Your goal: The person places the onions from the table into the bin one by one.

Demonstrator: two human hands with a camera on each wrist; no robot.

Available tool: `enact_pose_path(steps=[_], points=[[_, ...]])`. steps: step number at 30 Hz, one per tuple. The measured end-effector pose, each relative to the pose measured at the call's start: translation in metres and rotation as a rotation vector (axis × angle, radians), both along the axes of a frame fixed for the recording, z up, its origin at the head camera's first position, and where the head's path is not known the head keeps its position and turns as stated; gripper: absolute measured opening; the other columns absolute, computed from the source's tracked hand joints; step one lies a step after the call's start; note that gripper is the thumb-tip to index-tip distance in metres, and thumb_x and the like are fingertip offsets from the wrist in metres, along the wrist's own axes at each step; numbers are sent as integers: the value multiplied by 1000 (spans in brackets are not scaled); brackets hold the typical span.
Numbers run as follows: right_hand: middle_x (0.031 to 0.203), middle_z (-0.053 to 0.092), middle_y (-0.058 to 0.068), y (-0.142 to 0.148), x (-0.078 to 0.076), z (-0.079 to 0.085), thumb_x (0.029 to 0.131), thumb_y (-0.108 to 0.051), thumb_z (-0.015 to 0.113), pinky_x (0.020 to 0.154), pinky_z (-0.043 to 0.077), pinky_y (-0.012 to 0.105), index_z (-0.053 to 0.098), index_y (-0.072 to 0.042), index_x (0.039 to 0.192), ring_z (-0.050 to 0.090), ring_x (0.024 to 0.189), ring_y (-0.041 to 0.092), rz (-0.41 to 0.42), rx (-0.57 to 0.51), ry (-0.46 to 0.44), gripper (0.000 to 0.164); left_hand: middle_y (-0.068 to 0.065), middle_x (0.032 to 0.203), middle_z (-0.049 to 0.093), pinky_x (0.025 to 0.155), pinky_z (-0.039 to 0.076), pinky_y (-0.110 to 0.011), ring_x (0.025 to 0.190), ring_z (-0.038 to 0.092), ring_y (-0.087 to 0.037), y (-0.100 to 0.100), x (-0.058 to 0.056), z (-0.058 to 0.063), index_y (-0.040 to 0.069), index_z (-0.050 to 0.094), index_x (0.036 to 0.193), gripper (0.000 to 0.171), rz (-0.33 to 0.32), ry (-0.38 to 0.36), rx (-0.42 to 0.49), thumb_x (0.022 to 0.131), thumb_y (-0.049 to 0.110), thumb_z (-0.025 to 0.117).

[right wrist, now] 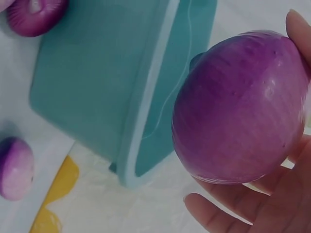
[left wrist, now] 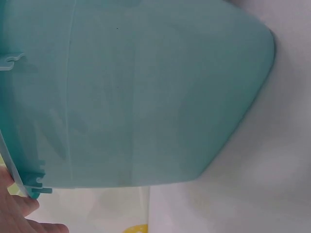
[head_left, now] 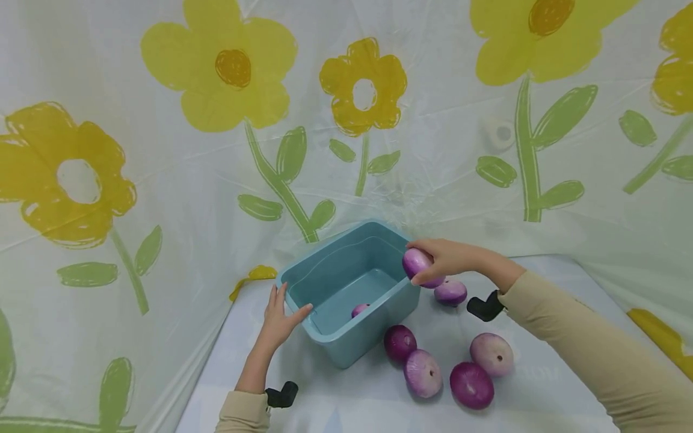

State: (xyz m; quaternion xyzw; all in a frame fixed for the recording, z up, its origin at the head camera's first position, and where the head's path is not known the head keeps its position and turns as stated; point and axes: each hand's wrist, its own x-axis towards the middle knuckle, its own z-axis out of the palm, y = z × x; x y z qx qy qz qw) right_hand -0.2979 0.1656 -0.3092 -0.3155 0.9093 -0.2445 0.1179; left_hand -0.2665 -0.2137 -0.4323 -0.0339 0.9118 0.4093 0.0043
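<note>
While the right hand (head_left: 448, 258) curls round a red onion (head_left: 416, 264) by the right rim of the blue plastic tub (head_left: 368, 331), we note the left hand (head_left: 278, 325) spread, fingers nearly straight at the left rim, gripping nothing. A second onion (head_left: 360, 310) lies inside; five loose onions (head_left: 423, 374) sit on the tabletop (head_left: 368, 409). We judge the smooth skin could slip if the thumb slackens; a knocked rim could shift the tub.

Filmed from head and wrists
Looking forward and down over the counter (head_left: 368, 403); close in from each wrist, sharing the blue bin (head_left: 363, 334) in all three.
</note>
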Motion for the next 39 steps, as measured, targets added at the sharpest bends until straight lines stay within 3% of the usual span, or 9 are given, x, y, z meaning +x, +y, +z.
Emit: enact_pose_path(steps=[8, 20, 31, 39], points=[[118, 51, 12, -24, -14, 9, 77, -41, 69, 84, 49, 39, 41, -5, 130, 51, 104, 25, -19, -8, -10, 70, -19, 152, -7, 95, 21, -70, 135, 0, -48, 0, 0, 1, 13, 9, 147, 92, -6, 5, -3, 81, 53, 59], [130, 46, 15, -62, -39, 8, 79, -44, 65, 91, 45, 43, 35, -4, 136, 47, 115, 29, -72, 56, 10, 76, -19, 152, -8, 95, 21, -70, 135, 1, -48, 0, -1, 0, 13, 9, 147, 88, -8, 8, -1, 83, 48, 59], [142, 36, 15, -96, -48, 9, 79, -47, 64, 100, 38, 46, 27, -8, 144, 37, 127, 31, -93, 82, -9, 83, -18, 152, -8, 95, 22, -71, 136, 0, -47, -1, -2, 0, 14, 10, 147, 94, -14, 7, -4, 79, 56, 60], [141, 35, 16, -112, -45, 9, 78, -47, 65, 98, 39, 45, 27, -11, 144, 37, 126, 30, -89, 100, -26, 84, -19, 152, -7, 94, 21, -71, 135, 0, -49, -2, -1, 1, 13, 10, 147, 91, -13, 3, -4, 81, 51, 60]])
